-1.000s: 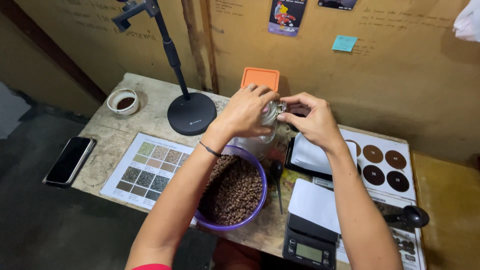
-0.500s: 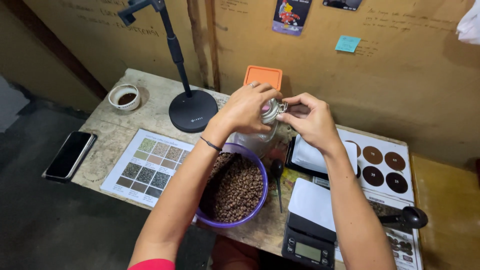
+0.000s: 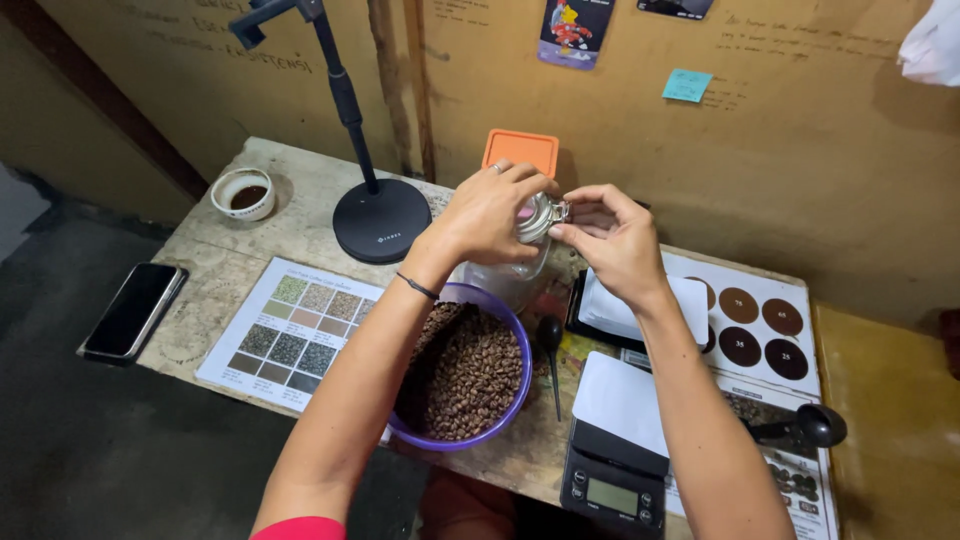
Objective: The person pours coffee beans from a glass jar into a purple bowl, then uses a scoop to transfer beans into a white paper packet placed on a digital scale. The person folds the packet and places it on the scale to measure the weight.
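A clear glass jar [image 3: 510, 275] with a wire clasp stands at the middle of the wooden table [image 3: 300, 205]. My left hand [image 3: 490, 212] covers and grips the jar's lid from above. My right hand [image 3: 612, 240] pinches the metal clasp [image 3: 560, 211] at the lid's right side. In front of the jar sits a purple bowl [image 3: 520, 345] filled with brown coffee beans [image 3: 465, 375]. A black spoon [image 3: 550, 345] lies just right of the bowl.
A black stand base [image 3: 380, 220] and its pole rise at the back left, beside a small white cup [image 3: 243, 193]. A phone [image 3: 133, 310] and a colour chart [image 3: 295, 330] lie left. An orange lid [image 3: 520, 152], a digital scale [image 3: 615, 470], white papers, a black scoop [image 3: 810, 425] sit around.
Both hands stay on the jar's top; the fingers of my right hand have shifted slightly on the clasp. The view has shifted a little.
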